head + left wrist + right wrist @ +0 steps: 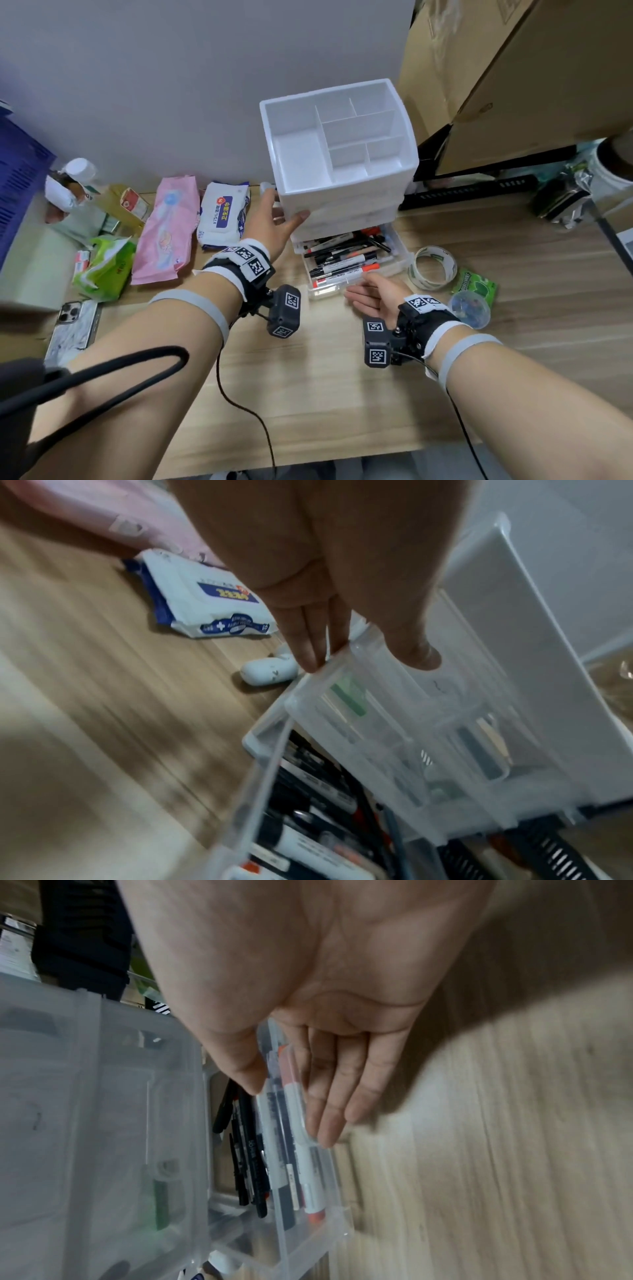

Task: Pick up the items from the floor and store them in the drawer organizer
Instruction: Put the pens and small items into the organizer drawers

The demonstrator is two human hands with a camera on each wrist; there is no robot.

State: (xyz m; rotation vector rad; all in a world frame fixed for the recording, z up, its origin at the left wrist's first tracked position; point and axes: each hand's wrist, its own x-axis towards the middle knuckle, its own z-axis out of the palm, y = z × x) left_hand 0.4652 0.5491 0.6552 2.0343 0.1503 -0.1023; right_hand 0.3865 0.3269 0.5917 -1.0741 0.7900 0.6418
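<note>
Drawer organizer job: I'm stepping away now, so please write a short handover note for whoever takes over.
Left hand: fingers straight, steadying the drawer organizer at its left front corner.
Right hand: open, fingers against the front of the open bottom drawer.
Done: pens and markers fill that drawer.
Left: tape roll, green gum pack, small clear cup, white capsule case are on the floor. The organizer's top tray holds nothing.
</note>
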